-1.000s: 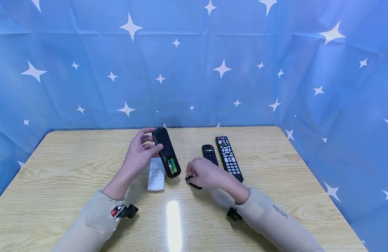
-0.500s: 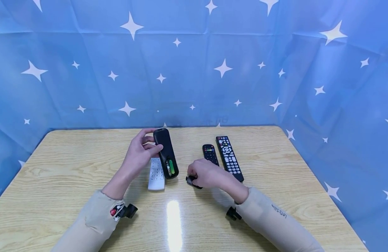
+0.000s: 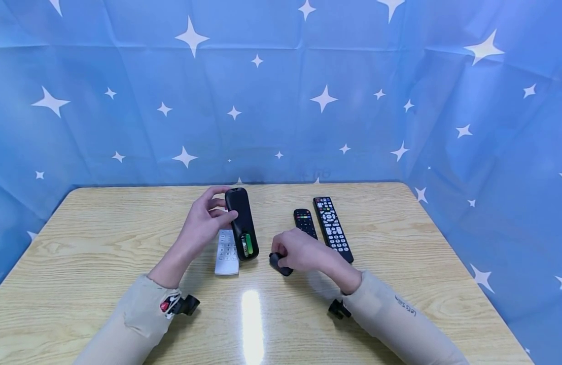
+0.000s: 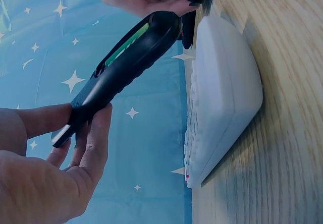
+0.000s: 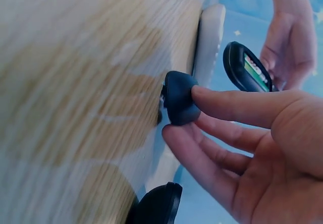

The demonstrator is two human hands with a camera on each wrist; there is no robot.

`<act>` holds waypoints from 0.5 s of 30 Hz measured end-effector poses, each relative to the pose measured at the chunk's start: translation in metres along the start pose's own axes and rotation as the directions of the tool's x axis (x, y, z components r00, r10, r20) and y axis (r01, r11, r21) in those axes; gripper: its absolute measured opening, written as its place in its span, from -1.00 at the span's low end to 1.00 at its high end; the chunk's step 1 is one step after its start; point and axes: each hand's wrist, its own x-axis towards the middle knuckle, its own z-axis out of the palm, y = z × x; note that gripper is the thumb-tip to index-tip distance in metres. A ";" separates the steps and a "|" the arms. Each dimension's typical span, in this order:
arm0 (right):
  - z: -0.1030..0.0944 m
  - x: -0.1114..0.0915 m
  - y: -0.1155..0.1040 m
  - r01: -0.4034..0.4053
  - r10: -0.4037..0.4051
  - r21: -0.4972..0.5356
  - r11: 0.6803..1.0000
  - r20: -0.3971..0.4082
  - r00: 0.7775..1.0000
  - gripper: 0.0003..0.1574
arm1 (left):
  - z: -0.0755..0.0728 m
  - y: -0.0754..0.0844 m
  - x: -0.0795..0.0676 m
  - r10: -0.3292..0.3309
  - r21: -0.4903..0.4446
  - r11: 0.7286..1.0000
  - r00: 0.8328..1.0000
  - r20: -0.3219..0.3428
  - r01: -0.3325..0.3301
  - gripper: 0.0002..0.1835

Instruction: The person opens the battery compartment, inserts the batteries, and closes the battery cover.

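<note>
My left hand [image 3: 203, 218] grips a black remote control [image 3: 242, 218] by its upper part, back side up. Its battery compartment is uncovered, and green batteries [image 3: 247, 244] lie inside. In the left wrist view the remote [image 4: 126, 65] is tilted, held between thumb and fingers. To the right, my right hand [image 3: 299, 251] pinches a small black battery cover [image 3: 279, 264] close over the table; the right wrist view shows the cover [image 5: 180, 98] between thumb and fingertips. A white remote [image 3: 226, 253] lies flat, partly hidden beneath the left hand and the held remote.
Beyond the right hand lie a small black remote [image 3: 304, 220], partly covered by that hand, and a longer black remote with white buttons [image 3: 331, 225]. All rest on a wooden table [image 3: 103, 243]. A blue star-patterned curtain [image 3: 281, 101] hangs behind its far edge.
The battery cover has turned in my right fingers, so more of its surface shows. The remote in my left hand has swung slightly more upright and shifted a little.
</note>
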 end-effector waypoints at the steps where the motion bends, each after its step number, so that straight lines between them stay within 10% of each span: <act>1: -0.001 0.000 0.000 0.004 -0.004 0.008 1.000 -0.004 1.000 -0.84 | 0.000 0.000 0.000 -0.001 0.000 1.000 1.000 0.002 0.001 -0.38; 15: -0.007 -0.003 0.004 0.096 -0.093 0.143 0.985 -0.029 0.995 -0.68 | 0.001 -0.001 0.001 -0.008 -0.001 1.000 1.000 0.011 0.008 -0.38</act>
